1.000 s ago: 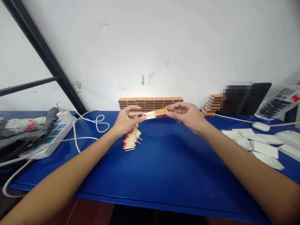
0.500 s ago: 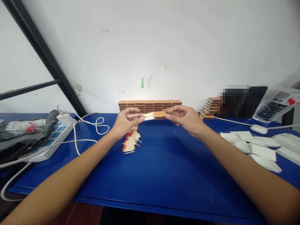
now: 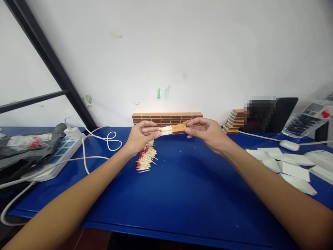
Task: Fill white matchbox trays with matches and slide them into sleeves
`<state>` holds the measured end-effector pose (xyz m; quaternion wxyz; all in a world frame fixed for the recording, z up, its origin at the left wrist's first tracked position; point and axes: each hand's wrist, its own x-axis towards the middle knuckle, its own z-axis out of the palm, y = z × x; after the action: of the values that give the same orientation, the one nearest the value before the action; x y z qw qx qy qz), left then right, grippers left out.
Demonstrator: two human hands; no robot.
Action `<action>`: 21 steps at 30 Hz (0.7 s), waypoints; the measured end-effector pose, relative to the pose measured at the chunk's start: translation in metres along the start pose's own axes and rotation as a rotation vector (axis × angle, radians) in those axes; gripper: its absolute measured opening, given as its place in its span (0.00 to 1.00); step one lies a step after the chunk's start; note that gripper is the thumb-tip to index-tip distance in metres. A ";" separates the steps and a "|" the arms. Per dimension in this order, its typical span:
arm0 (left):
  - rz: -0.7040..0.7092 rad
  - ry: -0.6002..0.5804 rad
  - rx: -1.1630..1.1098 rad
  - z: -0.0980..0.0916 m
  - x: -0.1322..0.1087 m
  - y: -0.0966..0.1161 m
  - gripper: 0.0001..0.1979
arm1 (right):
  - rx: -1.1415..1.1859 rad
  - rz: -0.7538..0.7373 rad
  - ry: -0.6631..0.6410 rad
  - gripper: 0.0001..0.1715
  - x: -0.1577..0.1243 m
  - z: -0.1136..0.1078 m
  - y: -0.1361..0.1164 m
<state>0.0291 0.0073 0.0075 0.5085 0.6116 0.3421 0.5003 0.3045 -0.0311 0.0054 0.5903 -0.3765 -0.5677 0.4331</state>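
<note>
My left hand (image 3: pixel 142 136) pinches the outer end of a white matchbox tray (image 3: pixel 167 130) with matches lying in it. The orange-brown matchbox sleeve (image 3: pixel 179 128) is held by my right hand (image 3: pixel 204 131) between thumb and fingers. The tray's right end meets the sleeve's left opening; whether it is inside cannot be made out. Both pieces are above the table, tilted slightly up to the right. Below my left hand lies a heap of red-tipped matches (image 3: pixel 146 158), partly hidden by the hand. Behind both hands stands a stacked row of matchboxes (image 3: pixel 166 115) along the wall.
On the right are loose white trays (image 3: pixel 293 170), a stack of matchbox sleeves (image 3: pixel 234 121), a dark phone-like device (image 3: pixel 282 114) and a clear plastic bag (image 3: pixel 309 119). A power strip (image 3: pixel 61 152) and white cables (image 3: pixel 88 137) occupy the left of the blue table (image 3: pixel 166 198).
The tray and sleeve have tilted a little, the sleeve end now slightly higher. Both hands keep their hold. The whole view has shifted slightly.
</note>
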 end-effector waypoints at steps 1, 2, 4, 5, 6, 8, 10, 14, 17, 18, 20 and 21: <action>-0.002 0.000 0.002 0.000 0.000 0.000 0.30 | 0.006 0.002 0.000 0.24 0.000 0.000 0.001; -0.003 0.000 0.005 -0.001 0.000 -0.001 0.30 | 0.009 0.006 -0.001 0.25 0.001 -0.001 0.001; -0.001 -0.005 0.009 -0.002 0.001 -0.002 0.30 | 0.009 0.006 -0.003 0.25 0.001 -0.001 0.001; -0.001 -0.008 0.010 -0.002 0.001 -0.003 0.31 | 0.009 0.003 -0.005 0.25 0.001 -0.001 0.000; -0.001 -0.011 0.010 -0.002 0.001 -0.003 0.31 | 0.010 -0.001 -0.007 0.25 0.001 -0.001 0.000; -0.001 -0.021 0.010 -0.002 0.000 -0.004 0.31 | 0.014 -0.008 -0.014 0.24 0.001 0.000 -0.002; -0.002 -0.031 0.007 -0.002 0.000 -0.004 0.31 | 0.017 -0.004 -0.023 0.24 0.000 0.001 -0.003; -0.014 -0.041 -0.022 -0.002 -0.001 -0.005 0.31 | 0.024 0.018 -0.024 0.24 0.000 0.002 -0.003; -0.016 -0.030 -0.073 -0.001 -0.002 -0.004 0.31 | 0.025 0.027 -0.024 0.24 0.000 0.001 -0.001; -0.018 -0.023 -0.093 -0.001 -0.002 -0.004 0.30 | 0.024 0.028 -0.025 0.24 0.000 0.002 -0.001; -0.026 -0.009 -0.130 0.000 -0.003 -0.003 0.29 | 0.023 0.030 -0.025 0.24 -0.001 0.003 -0.001; -0.029 -0.003 -0.143 0.001 -0.003 -0.002 0.29 | 0.024 0.034 -0.024 0.24 -0.001 0.004 -0.001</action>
<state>0.0290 0.0047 0.0045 0.5587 0.5695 0.3132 0.5152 0.3009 -0.0327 0.0059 0.5803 -0.3737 -0.5630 0.4545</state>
